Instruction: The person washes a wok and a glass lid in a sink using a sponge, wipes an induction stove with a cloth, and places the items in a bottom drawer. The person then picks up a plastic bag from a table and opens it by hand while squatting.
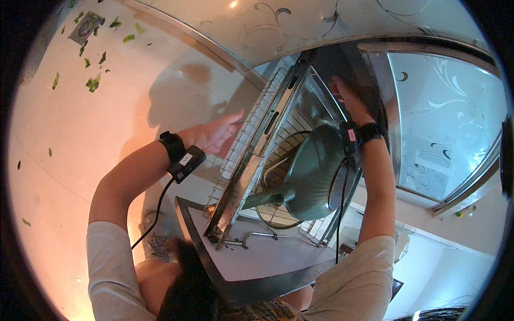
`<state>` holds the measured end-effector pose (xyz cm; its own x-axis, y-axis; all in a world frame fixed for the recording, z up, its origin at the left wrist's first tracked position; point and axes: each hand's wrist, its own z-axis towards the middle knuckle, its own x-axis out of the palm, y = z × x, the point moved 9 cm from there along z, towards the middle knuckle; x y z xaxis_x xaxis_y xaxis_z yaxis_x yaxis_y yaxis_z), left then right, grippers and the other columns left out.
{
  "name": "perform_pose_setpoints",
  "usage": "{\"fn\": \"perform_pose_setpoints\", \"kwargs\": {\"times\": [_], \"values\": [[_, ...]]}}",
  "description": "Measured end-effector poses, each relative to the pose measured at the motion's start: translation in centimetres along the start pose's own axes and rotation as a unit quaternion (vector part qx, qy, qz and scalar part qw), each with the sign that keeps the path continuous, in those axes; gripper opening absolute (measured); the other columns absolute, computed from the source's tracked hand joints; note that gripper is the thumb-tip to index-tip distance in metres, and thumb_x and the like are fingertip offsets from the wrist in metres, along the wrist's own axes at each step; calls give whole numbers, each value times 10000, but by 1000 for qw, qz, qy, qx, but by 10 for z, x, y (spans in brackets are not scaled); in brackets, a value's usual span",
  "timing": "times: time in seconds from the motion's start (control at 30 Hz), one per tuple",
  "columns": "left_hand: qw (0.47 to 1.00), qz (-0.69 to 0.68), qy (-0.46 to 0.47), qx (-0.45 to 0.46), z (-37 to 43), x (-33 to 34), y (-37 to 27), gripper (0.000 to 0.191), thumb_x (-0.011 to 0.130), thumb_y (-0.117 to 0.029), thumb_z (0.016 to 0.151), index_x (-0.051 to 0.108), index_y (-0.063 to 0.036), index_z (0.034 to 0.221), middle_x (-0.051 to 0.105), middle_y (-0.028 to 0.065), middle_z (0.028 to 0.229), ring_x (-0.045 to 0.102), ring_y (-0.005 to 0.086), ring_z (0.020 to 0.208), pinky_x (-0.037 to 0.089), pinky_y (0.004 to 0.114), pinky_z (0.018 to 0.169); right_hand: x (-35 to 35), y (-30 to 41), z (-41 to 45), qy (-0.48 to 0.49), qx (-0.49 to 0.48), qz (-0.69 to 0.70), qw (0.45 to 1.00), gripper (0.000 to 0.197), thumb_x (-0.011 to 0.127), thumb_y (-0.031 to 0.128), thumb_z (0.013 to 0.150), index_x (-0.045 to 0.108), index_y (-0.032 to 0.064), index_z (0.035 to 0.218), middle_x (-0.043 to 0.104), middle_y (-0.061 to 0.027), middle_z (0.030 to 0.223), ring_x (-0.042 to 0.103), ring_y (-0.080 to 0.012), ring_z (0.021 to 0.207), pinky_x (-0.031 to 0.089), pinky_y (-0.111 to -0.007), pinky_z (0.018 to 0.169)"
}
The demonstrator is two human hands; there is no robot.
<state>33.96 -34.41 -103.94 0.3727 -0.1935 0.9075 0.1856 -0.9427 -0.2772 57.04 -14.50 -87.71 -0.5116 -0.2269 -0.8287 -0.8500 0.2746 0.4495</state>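
Observation:
A wire pull-out drawer basket (277, 136) with metal side rails stands out from a cabinet, its framed front panel (249, 265) nearest my body. Inside lies a green pan (313, 176), tilted on its side, with its handle towards the left rail. A round metal-rimmed item (271, 160), partly hidden by the pan, sits beneath it. My left hand (217, 134) is beside the basket's left wire side, thumb apart; whether it touches the wires is unclear. My right hand (343, 92) reaches past the right rail into the dark cabinet opening, its fingertips dim and nothing visible in it.
Cabinet doors with frosted, scroll-patterned glass (445, 120) stand at right and far side. Bits of green leaf (93, 83) lie scattered on the pale floor (80, 132) near a floor drain (85, 27). A shoe (156, 240) shows below my left arm.

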Motion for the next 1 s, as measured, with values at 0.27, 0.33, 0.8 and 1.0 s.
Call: {"fn": "perform_pose_setpoints", "kwargs": {"times": [0.27,0.33,0.8,1.0], "values": [[1000,-12,23,-6,5,14,-5,685,286,-612,812,433,-59,1188,521,118,1123,529,199,959,403,371,852,45,-32,37,183,-1,59,981,493,385,438,860,454,83,1195,484,-70,1167,453,-157,1053,307,-279,922],[1000,-7,25,-13,5,20,-7,690,285,-616,810,433,-60,1191,522,118,1124,527,199,971,401,368,857,38,-34,41,188,1,-19,982,490,374,441,863,449,94,1201,490,-71,1161,453,-161,1056,299,-286,929],[999,12,17,-26,10,22,-9,702,306,-627,795,421,-64,1200,526,138,1117,534,211,973,422,372,839,26,37,17,39,-157,-406,900,508,376,424,867,356,92,1251,368,-118,1284,393,-244,1124,210,-364,1015],[998,-19,52,-41,15,11,12,721,298,-637,791,397,-68,1222,478,138,1181,508,219,1014,417,382,847,52,-50,87,262,-156,-144,942,616,367,553,817,410,57,1179,468,-129,1173,432,-244,1064,277,-368,954]]}}
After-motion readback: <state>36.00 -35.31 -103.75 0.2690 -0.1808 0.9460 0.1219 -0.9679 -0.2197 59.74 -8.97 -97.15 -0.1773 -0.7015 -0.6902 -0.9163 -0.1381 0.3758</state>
